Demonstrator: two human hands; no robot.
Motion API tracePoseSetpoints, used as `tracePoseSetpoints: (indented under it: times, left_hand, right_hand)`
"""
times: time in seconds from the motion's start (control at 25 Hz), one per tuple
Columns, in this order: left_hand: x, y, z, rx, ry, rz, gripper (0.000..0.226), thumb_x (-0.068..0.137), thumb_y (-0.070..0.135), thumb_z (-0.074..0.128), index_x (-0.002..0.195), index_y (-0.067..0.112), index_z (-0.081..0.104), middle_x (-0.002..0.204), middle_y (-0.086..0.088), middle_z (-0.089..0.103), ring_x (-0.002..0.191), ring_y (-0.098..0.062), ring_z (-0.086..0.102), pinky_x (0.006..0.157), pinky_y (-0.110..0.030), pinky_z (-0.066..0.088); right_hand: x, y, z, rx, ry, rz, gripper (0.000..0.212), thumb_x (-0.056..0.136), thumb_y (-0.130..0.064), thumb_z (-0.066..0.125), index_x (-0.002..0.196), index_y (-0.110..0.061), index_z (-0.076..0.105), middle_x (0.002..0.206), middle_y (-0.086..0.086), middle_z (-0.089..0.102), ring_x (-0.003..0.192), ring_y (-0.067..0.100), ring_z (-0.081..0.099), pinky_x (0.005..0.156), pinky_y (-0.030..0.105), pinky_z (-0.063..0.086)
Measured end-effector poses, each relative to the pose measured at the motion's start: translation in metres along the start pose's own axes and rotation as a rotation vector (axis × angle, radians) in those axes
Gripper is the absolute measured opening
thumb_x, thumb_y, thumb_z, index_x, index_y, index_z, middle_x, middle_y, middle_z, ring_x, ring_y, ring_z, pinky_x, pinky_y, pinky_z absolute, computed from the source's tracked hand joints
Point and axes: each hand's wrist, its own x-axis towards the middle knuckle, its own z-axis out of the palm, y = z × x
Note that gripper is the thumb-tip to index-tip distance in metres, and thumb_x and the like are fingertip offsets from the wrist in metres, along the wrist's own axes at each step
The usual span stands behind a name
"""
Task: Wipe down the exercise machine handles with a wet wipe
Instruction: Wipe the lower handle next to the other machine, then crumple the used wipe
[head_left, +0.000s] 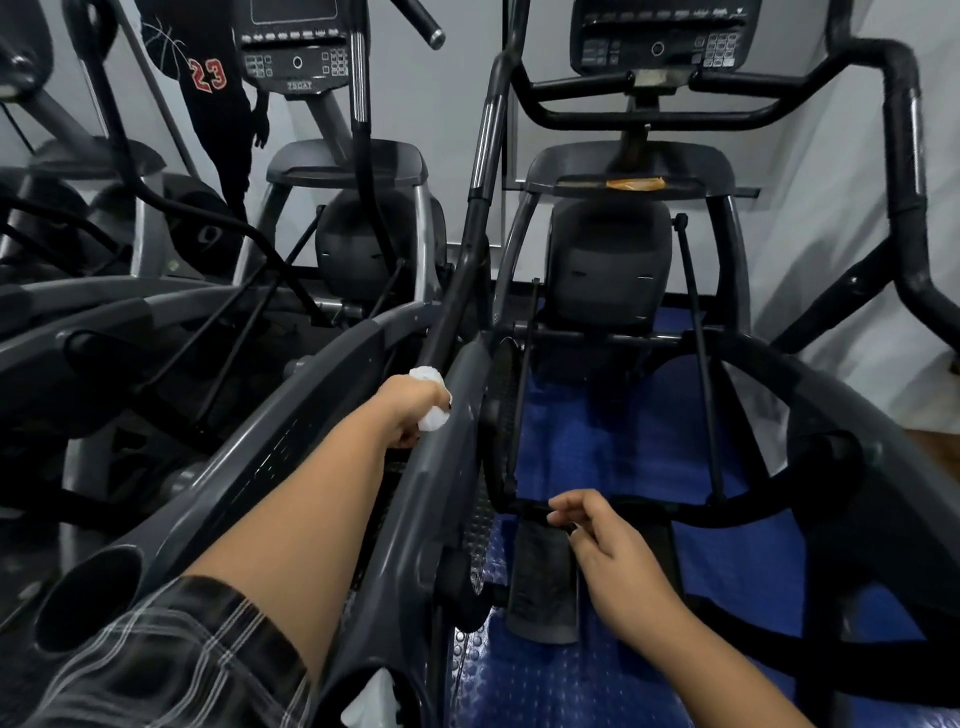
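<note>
At frame centre, the left hand (410, 410) grips a crumpled white wet wipe (430, 397) around the long black machine handle (462, 260). Lower right, the right hand (608, 545) hovers, fingers (563, 506) loosely curled, holding nothing.

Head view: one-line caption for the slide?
Left hand grips a crumpled white wet wipe around a black elliptical handle bar; right hand hovers empty over blue studded floor matting.

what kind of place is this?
Most likely a gym's cardio area: elliptical-type machines side by side, each with a console, long moving handles, and blue studded rubber flooring. The left hand holds a wet wipe.
</note>
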Motion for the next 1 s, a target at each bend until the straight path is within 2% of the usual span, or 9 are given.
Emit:
tracePoseSetpoints:
  times: [0.08, 0.24, 0.36, 0.44, 0.56, 0.64, 0.76, 0.84, 1.0]
  left_hand:
    - [-0.003, -0.006, 0.006, 0.008, 0.086, 0.04, 0.034, 0.083, 0.027, 0.069, 0.109, 0.008, 0.06, 0.087, -0.005, 0.061, 0.067, -0.019, 0.057, 0.052, -0.025, 0.042]
    - [-0.009, -0.023, 0.017, 0.079, 0.186, 0.093, 0.045, 0.092, 0.047, 0.061, 0.11, 0.007, 0.054, 0.082, -0.008, 0.058, 0.064, -0.022, 0.056, 0.051, -0.027, 0.042]
    - [-0.024, -0.033, 0.036, 0.127, 0.268, 0.137, 0.047, 0.099, 0.041, 0.05, 0.112, -0.003, 0.059, 0.094, -0.017, 0.065, 0.08, -0.034, 0.064, 0.068, -0.035, 0.053]
    - [-0.045, -0.036, 0.064, -0.013, 0.197, 0.198, 0.037, 0.097, 0.032, 0.058, 0.108, -0.003, 0.063, 0.103, -0.021, 0.069, 0.089, -0.035, 0.069, 0.077, -0.039, 0.059]
    - [-0.109, -0.037, 0.114, -0.302, -0.068, 0.259, 0.015, 0.093, 0.013, 0.065, 0.104, 0.003, 0.068, 0.09, -0.011, 0.073, 0.073, -0.02, 0.069, 0.06, -0.023, 0.058]
    - [-0.146, -0.038, 0.143, -0.401, -0.229, 0.276, 0.023, 0.089, 0.01, 0.068, 0.112, 0.002, 0.069, 0.099, -0.015, 0.074, 0.082, -0.022, 0.071, 0.069, -0.028, 0.059]
    - [-0.182, -0.042, 0.174, -0.416, -0.279, 0.32, 0.029, 0.082, 0.004, 0.075, 0.109, 0.002, 0.068, 0.099, -0.017, 0.074, 0.083, -0.025, 0.071, 0.068, -0.035, 0.059]
    - [-0.203, -0.047, 0.198, -0.384, -0.324, 0.368, 0.029, 0.078, 0.002, 0.077, 0.105, 0.004, 0.067, 0.095, -0.015, 0.074, 0.082, -0.023, 0.072, 0.066, -0.034, 0.059]
    - [-0.24, -0.063, 0.247, -0.345, -0.422, 0.372, 0.034, 0.071, 0.015, 0.084, 0.097, 0.005, 0.065, 0.092, -0.013, 0.073, 0.082, -0.024, 0.071, 0.068, -0.036, 0.057]
  right_hand:
    - [-0.002, -0.001, 0.0, 0.01, 0.0, -0.013, 0.037, 0.099, -0.008, 0.041, 0.102, -0.042, 0.054, 0.112, -0.014, 0.06, 0.099, 0.004, 0.059, 0.08, 0.022, 0.049]
    - [-0.001, -0.005, 0.002, 0.023, -0.024, -0.046, 0.036, 0.101, -0.011, 0.04, 0.101, -0.044, 0.053, 0.112, -0.014, 0.059, 0.093, 0.006, 0.061, 0.071, 0.023, 0.049]
    - [-0.009, -0.007, -0.001, 0.035, -0.038, -0.066, 0.034, 0.101, -0.012, 0.04, 0.103, -0.043, 0.052, 0.113, -0.014, 0.059, 0.094, 0.006, 0.06, 0.071, 0.019, 0.047]
    - [-0.019, -0.002, -0.009, 0.079, -0.005, -0.076, 0.031, 0.101, -0.013, 0.044, 0.103, -0.043, 0.05, 0.114, -0.013, 0.059, 0.097, 0.004, 0.059, 0.074, 0.015, 0.048]
    - [-0.041, 0.01, -0.034, 0.173, 0.114, -0.079, 0.028, 0.096, -0.023, 0.06, 0.113, -0.041, 0.048, 0.118, -0.013, 0.056, 0.104, 0.0, 0.056, 0.084, 0.014, 0.046]
    - [-0.057, 0.022, -0.055, 0.227, 0.166, -0.019, 0.049, 0.087, -0.03, 0.072, 0.128, -0.034, 0.044, 0.124, -0.015, 0.05, 0.107, 0.003, 0.055, 0.088, 0.024, 0.048]
    - [-0.082, 0.039, -0.078, 0.273, 0.169, 0.066, 0.072, 0.078, -0.03, 0.081, 0.138, -0.032, 0.039, 0.126, -0.013, 0.05, 0.108, 0.006, 0.056, 0.085, 0.036, 0.055]
    - [-0.102, 0.056, -0.091, 0.348, 0.151, 0.096, 0.063, 0.078, -0.026, 0.082, 0.131, -0.027, 0.05, 0.121, -0.008, 0.06, 0.107, 0.013, 0.063, 0.086, 0.039, 0.058]
    - [-0.147, 0.091, -0.119, 0.45, 0.194, 0.147, 0.012, 0.086, -0.016, 0.073, 0.096, -0.01, 0.068, 0.094, 0.006, 0.073, 0.088, 0.022, 0.068, 0.08, 0.036, 0.056]
